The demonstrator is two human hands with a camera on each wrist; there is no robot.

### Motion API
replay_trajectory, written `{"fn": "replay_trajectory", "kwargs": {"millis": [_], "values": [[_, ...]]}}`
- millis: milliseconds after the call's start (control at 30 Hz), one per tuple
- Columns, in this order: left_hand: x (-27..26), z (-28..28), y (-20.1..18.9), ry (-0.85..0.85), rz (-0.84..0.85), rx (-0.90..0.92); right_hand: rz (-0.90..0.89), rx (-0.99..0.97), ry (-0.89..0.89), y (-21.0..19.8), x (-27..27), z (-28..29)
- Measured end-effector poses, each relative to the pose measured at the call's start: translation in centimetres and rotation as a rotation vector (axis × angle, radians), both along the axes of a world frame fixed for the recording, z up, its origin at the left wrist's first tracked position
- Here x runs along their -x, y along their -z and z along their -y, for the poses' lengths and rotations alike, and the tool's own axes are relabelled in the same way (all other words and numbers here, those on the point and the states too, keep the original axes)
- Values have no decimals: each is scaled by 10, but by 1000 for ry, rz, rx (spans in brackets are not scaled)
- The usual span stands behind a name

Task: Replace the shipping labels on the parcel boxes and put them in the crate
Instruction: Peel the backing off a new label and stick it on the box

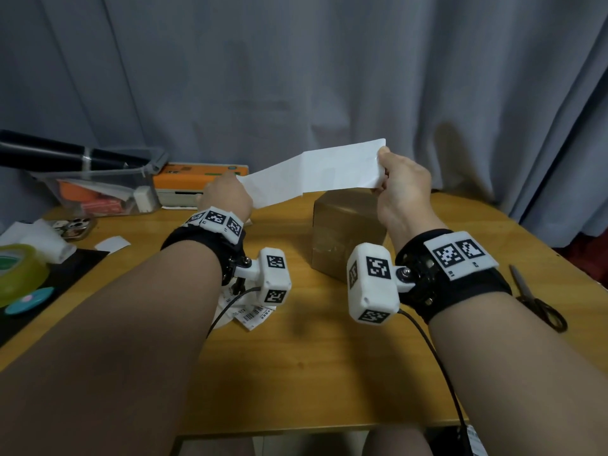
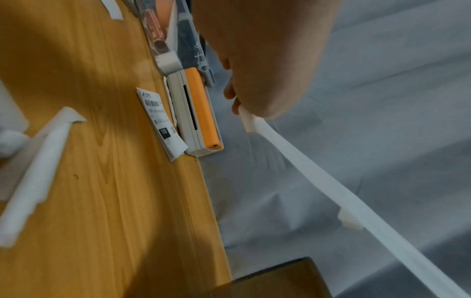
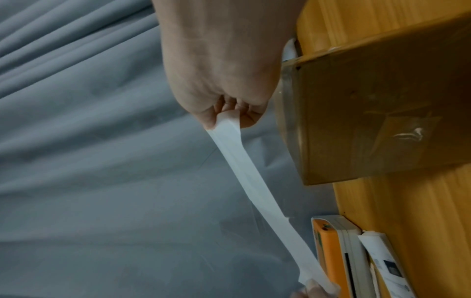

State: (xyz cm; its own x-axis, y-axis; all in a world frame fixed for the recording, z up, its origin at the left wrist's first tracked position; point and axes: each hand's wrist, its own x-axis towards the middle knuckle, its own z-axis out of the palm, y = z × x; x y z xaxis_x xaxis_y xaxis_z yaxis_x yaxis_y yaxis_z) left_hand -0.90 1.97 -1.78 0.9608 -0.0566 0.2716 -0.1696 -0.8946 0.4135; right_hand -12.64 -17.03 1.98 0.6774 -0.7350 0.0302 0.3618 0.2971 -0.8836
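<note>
At frame centre, above the parcel box (image 1: 345, 235), the left hand (image 1: 227, 195) and right hand (image 1: 403, 189) are each pinching one end of the label strip (image 1: 312, 174), keeping it taut, likely for separating a label.

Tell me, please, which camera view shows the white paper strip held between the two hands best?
The head view: it shows the whole white paper strip face-on, stretched above the table from left hand to right hand. Both wrist views show it only edge-on, as a narrow band leaving the fingers.

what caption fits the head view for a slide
Both hands, left and right, stretch a white label strip above a cardboard parcel box.
</note>
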Motion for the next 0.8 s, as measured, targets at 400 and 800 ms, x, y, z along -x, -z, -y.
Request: {"fn": "replay_trajectory", "kwargs": {"millis": [400,800], "values": [[9,-18,21,234,67,230,73,-37,-58,-12,4,4],[47,-5,9,472,-181,-510,-18,73,-164,0,21,-17]]}}
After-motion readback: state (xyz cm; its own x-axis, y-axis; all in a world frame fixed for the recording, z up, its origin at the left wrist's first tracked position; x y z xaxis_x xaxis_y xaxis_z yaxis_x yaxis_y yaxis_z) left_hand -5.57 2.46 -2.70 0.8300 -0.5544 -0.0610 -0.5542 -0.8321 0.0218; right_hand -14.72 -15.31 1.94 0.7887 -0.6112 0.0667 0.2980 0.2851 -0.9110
